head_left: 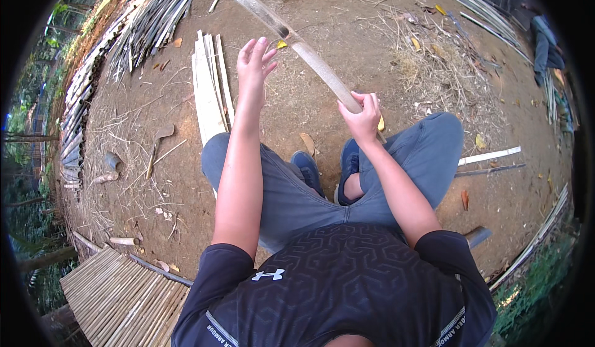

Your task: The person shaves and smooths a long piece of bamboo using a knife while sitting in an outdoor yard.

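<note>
A long split bamboo strip (319, 66) slants from the top edge of the head view down to the space between my knees. My right hand (364, 113) is closed around its near end, the thumb lying along the strip. A dark node shows partway up the piece. My left hand (254, 64) is raised to the left of the strip, apart from it, with its fingers spread and nothing in them. Beneath that hand, several pale split bamboo slats (209, 87) lie on the dirt beside my left knee.
A hatchet-like tool (160, 137) lies on the ground at left. Dark bamboo strips (152, 28) are piled at far left, above a slatted bamboo platform (124, 291). Shavings (434, 68) and more strips (486, 15) lie at right, where another person (545, 46) is at the edge.
</note>
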A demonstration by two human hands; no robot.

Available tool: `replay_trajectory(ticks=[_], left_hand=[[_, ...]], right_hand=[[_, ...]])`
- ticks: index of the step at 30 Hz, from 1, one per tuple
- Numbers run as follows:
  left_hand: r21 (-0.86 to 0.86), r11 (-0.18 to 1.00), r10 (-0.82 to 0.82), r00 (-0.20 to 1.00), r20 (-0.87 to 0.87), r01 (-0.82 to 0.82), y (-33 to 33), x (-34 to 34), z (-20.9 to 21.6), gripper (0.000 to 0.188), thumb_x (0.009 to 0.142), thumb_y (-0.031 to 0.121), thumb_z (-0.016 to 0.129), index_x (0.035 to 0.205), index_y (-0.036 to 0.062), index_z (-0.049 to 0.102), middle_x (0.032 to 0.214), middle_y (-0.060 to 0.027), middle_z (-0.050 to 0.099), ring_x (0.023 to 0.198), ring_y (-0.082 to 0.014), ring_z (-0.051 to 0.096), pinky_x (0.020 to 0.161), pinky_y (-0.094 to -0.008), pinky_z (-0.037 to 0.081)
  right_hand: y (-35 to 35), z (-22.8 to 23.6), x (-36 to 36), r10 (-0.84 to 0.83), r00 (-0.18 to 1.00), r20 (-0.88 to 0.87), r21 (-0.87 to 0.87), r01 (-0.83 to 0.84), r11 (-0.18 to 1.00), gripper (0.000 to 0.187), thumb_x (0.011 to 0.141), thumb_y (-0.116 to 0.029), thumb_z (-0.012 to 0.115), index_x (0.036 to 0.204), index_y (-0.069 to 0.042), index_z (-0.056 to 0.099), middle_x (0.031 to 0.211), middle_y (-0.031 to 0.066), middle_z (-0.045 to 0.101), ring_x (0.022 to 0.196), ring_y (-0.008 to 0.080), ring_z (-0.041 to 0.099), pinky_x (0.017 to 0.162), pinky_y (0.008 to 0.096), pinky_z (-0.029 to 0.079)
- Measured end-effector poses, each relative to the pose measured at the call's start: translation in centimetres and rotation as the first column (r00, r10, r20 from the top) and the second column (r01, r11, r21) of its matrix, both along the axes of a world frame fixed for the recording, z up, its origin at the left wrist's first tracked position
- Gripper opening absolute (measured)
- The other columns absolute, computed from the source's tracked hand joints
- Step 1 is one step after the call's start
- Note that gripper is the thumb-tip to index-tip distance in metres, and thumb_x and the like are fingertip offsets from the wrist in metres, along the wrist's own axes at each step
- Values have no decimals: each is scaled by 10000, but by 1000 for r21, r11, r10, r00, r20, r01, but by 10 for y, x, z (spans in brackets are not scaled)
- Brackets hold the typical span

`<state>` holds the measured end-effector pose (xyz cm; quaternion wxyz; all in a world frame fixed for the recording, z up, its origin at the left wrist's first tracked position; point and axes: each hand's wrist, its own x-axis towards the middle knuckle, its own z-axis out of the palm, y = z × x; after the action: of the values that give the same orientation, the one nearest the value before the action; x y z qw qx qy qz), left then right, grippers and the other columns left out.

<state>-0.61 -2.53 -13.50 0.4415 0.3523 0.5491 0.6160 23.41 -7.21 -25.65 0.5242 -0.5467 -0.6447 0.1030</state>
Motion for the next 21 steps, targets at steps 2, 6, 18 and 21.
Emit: replay_trajectory(ticks=[2,6,18,21], left_hand=[[58,998,5,1000,30,-7,3,-5,0,697,940,403,638,1416,-22,360,1365,-209,504,1188,-294,584,952,-409,510],[98,983,148,986,75,-155,6,-9,0,708,907,355,698,1405,-25,369,1296,-191,547,1135,-274,603,905,-386,521],[17,964,248,925,287,-264,5,-11,4,596,837,414,747,1137,10,429,886,-121,560,675,-219,603,618,-379,548],[26,928,328,849,413,-371,-4,-10,10,468,862,399,725,961,25,461,713,-88,537,506,-209,547,517,-394,548]], right_hand=[[0,-6,-1,20,1000,18,21,-20,1000,362,654,-161,857,902,-54,616,881,89,596,784,284,626,664,385,519],[1,-8,-3,91,995,46,66,-93,993,373,655,-159,856,925,-55,620,875,92,590,780,280,625,661,383,526],[1,3,0,228,966,124,203,-250,947,368,685,-104,842,969,-52,615,908,93,599,791,258,638,665,350,550],[4,-2,-2,249,967,63,94,-254,963,359,698,-120,844,967,-58,614,918,91,603,807,254,633,688,350,546]])
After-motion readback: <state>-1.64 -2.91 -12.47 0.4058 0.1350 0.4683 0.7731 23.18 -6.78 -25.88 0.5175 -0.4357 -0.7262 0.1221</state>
